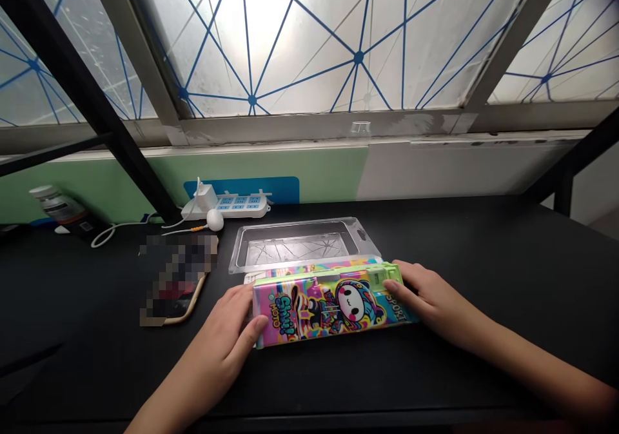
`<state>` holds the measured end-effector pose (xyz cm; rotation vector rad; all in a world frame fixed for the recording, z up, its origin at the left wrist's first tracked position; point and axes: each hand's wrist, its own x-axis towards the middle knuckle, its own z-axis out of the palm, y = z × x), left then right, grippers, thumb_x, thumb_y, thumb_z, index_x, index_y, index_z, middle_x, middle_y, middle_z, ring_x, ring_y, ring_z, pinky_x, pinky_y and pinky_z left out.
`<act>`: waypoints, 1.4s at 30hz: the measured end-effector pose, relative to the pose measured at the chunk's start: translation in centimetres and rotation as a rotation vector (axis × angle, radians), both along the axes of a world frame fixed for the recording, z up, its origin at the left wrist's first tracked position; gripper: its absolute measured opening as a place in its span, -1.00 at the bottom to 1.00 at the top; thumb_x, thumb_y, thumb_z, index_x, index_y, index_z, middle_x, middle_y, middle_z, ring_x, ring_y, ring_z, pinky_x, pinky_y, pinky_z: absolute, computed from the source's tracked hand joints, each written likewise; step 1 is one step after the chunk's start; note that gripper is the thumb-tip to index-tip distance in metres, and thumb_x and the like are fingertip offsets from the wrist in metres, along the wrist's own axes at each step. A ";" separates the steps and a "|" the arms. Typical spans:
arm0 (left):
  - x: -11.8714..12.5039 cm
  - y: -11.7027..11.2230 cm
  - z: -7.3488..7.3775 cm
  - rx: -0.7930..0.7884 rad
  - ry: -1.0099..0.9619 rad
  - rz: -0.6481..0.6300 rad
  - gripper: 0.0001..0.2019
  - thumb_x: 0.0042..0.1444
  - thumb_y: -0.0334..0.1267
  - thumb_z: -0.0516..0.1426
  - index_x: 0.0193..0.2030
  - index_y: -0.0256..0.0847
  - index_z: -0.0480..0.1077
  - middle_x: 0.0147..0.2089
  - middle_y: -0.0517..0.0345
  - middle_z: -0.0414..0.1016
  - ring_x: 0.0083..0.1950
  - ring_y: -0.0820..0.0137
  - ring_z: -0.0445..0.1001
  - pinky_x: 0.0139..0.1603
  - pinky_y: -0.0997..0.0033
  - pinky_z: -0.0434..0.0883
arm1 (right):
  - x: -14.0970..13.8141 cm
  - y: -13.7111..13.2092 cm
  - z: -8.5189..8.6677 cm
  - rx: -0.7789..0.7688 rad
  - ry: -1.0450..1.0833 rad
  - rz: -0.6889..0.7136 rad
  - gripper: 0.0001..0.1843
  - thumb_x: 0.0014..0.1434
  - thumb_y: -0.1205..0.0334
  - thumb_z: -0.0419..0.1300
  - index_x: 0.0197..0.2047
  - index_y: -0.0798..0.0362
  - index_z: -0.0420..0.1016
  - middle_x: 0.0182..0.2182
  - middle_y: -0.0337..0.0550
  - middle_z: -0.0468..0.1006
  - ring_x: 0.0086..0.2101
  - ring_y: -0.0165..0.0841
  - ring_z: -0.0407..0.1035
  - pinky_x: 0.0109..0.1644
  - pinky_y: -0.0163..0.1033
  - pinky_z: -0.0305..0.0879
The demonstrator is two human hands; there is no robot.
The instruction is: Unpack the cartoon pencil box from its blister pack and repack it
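Observation:
A colourful pencil case [329,308] with a cartoon figure and lime-green edges stands tilted on the black table, its printed face toward me. My left hand [232,331] grips its left end, thumb on the front and fingers behind. At the other end my right hand [418,292] holds the top right corner, its thumb beside a green catch. Directly behind the case lies a clear plastic blister tray [302,231]. Part of a printed card shows between the tray and the case, mostly hidden by it.
A phone [181,279], partly blurred out, lies to the left. Behind it a white power strip [244,205] with a plug and cable rests against the wall. A bottle [62,208] leans at the far left. Black metal posts [104,108] rise at both sides before the window.

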<state>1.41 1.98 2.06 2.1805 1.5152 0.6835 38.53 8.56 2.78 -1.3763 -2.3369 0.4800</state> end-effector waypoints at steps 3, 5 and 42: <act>-0.1 0.0 -0.4 -0.010 -0.001 0.054 -0.50 0.44 -0.05 -0.03 0.46 -0.05 0.17 0.41 -0.02 0.32 0.39 0.10 0.31 0.35 0.02 0.34 | -0.5 0.3 0.4 0.097 -0.156 -0.003 -0.46 0.44 -0.16 -0.11 -0.37 -0.01 0.43 -0.33 -0.12 0.49 -0.39 -0.25 0.37 -0.22 -0.09 0.32; -0.3 -0.1 -0.8 -0.020 0.006 0.090 -0.47 0.45 -0.05 -0.05 0.50 -0.05 0.08 0.45 -0.03 0.26 0.43 0.08 0.27 0.39 -0.04 0.29 | -0.7 0.4 0.5 0.184 -0.251 -0.004 -0.47 0.45 -0.14 -0.11 -0.36 0.00 0.43 -0.30 -0.10 0.47 -0.39 -0.25 0.37 -0.21 -0.07 0.29; -1.9 -0.7 -0.7 -0.123 -0.145 0.021 -0.43 0.46 0.11 -0.23 0.51 0.06 0.06 0.53 0.13 0.11 0.52 0.10 0.09 0.46 -0.11 0.10 | -9.7 -1.9 3.2 0.958 -0.019 0.378 -0.89 0.38 0.28 0.16 -0.08 0.10 0.48 -0.26 -0.09 0.63 -0.22 -0.25 0.50 0.13 -0.03 0.31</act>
